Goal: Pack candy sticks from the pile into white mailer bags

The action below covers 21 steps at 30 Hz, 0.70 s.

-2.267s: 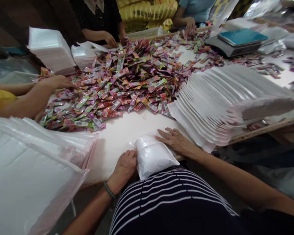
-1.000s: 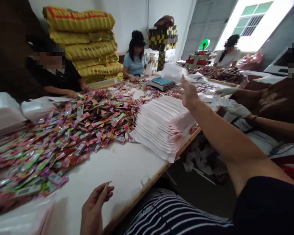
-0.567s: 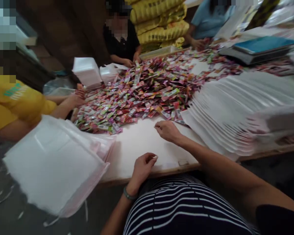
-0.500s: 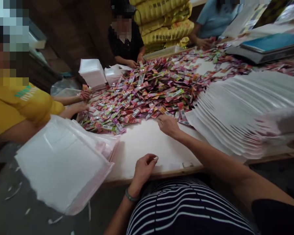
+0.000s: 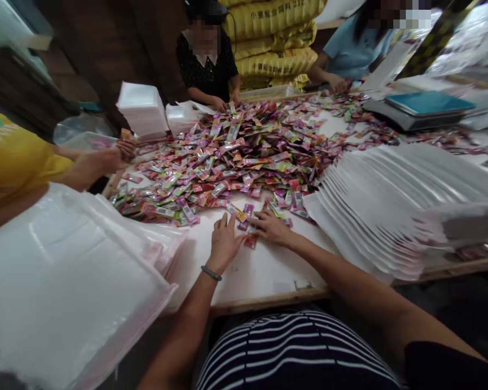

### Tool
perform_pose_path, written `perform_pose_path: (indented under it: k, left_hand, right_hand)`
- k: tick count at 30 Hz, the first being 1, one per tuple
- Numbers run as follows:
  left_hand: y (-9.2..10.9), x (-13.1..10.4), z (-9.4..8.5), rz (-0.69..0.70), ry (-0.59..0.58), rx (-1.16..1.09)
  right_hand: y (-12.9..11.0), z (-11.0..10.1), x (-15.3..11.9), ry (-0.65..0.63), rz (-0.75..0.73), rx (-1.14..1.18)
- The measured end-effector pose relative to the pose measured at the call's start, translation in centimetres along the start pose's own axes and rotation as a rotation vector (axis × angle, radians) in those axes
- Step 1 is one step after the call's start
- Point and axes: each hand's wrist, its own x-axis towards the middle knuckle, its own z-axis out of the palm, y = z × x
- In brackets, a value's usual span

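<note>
My left hand (image 5: 224, 238) lies low over the white tabletop (image 5: 264, 271), fingers stretched forward and apart. Facing it from the right, my right hand (image 5: 273, 227) has its fingers spread over a few small packets. Between the two hands lie a purple packet (image 5: 246, 215) and a red packet (image 5: 250, 241), partly covered by my right fingers. Just beyond my fingertips rises a big heap of small colourful packets (image 5: 228, 168). Neither hand visibly grips anything.
White plastic bags (image 5: 73, 281) overhang the table at left; a fanned stack of white bags (image 5: 390, 200) lies at right. A scale (image 5: 427, 105) stands behind. Three co-workers are around the table. Yellow sacks (image 5: 274, 38) are piled at the back.
My left hand has moved forward from the table's front edge, its curled fingers now stretched out. My right hand has come slightly nearer me, and a few packets now lie apart from the heap.
</note>
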Motion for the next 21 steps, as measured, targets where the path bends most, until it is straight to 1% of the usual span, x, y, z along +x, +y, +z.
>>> perform_pose_path:
  k: [2,3,4,6,8,9,10,12,14,15,17,21]
  left_hand:
    - [-0.1,0.1,0.1,0.118,-0.144,0.009]
    - [0.0,0.1,0.0,0.128,-0.179,0.009]
    - [0.0,0.0,-0.2,0.109,-0.185,0.01]
    - [0.5,0.4,-0.7,0.002,-0.127,0.024]
    - [1.5,1.5,-1.1,-0.133,-0.063,0.05]
    - [2.1,2.3,-1.1,-0.201,-0.05,0.064]
    - [2.7,3.1,-1.0,-0.272,-0.049,0.078]
    - [3.6,4.6,-0.5,-0.372,-0.062,0.103]
    - [3.9,5.6,0.0,-0.384,-0.075,0.101]
    - [3.8,5.8,0.2,-0.366,-0.087,0.091]
    - [3.1,5.8,0.4,-0.333,-0.117,0.071]
    - [1.3,4.4,-0.2,-0.328,-0.159,0.05]
  right_hand:
    - [-0.3,-0.9,-2.2,0.023,0.009,0.209]
    - [-0.2,-1.7,-3.2,0.057,0.05,0.317]
    - [0.0,-2.5,-3.9,0.107,0.116,0.409]
    - [0.7,-4.2,-4.9,0.236,0.279,0.485]
    - [1.3,-5.4,-5.2,0.329,0.388,0.395]
    - [1.5,-5.8,-5.2,0.331,0.39,0.316]
    - [1.5,-6.0,-5.2,0.297,0.353,0.233]
    - [1.4,-6.0,-5.3,0.144,0.21,0.082]
    - [1.2,-5.4,-5.8,-0.023,0.072,-0.044]
    - [1.2,-5.1,-6.1,-0.088,0.033,-0.095]
    - [1.4,-4.6,-6.7,-0.162,0.042,-0.155]
    - [2.2,-4.4,-7.2,-0.177,0.168,-0.174]
